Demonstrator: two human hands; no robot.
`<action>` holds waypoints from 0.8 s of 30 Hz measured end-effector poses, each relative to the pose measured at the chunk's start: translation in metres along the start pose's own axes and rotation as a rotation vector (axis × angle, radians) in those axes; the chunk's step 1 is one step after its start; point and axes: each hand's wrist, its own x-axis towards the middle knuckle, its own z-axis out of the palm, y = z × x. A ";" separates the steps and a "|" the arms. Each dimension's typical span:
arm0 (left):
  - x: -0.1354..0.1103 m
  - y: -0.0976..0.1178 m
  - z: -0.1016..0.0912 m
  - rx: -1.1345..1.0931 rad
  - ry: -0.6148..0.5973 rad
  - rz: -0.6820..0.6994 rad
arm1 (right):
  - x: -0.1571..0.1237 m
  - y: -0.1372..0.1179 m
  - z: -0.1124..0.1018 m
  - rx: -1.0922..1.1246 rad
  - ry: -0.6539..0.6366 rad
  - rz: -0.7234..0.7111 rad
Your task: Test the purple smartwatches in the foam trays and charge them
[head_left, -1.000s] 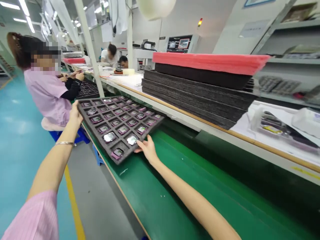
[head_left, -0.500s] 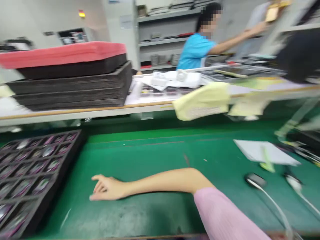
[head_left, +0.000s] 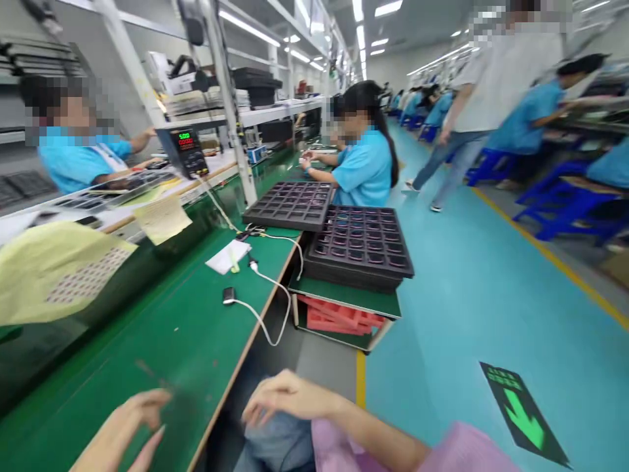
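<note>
Over the green bench [head_left: 211, 341], my left hand [head_left: 132, 426] hangs with thumb and fingers parted, nothing between them; above my knee [head_left: 280, 439], my right hand [head_left: 287, 396] is half curled and loose, with nothing seen in it. Ahead, between their lines, lies a dark device [head_left: 228, 295] on a white cable [head_left: 251, 311]. Beyond, rightward, stand stacked black trays [head_left: 354, 279], well apart, nearer my right.

Turquoise floor [head_left: 442, 288] with yellow stripe [head_left: 545, 253], blue stools [head_left: 555, 206], bright strip lights [head_left: 388, 9] along a grey ceiling [head_left: 420, 33].
</note>
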 end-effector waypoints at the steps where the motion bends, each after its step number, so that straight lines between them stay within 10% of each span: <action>1: 0.010 0.011 0.014 -0.032 -0.030 0.046 | -0.026 -0.002 -0.024 -0.006 0.137 -0.009; 5: 0.083 0.057 0.085 -0.347 -0.189 0.187 | -0.114 -0.004 -0.145 -0.060 0.725 -0.027; 12: 0.268 0.099 0.251 -0.461 -0.194 -0.068 | -0.205 -0.041 -0.354 -0.090 1.597 -0.053; 17: 0.340 0.071 0.319 -0.374 -0.174 -0.401 | -0.195 -0.046 -0.428 -0.003 1.691 0.013; 24: 0.379 0.036 0.352 -0.401 -0.257 -0.592 | -0.158 -0.048 -0.440 0.114 1.431 0.063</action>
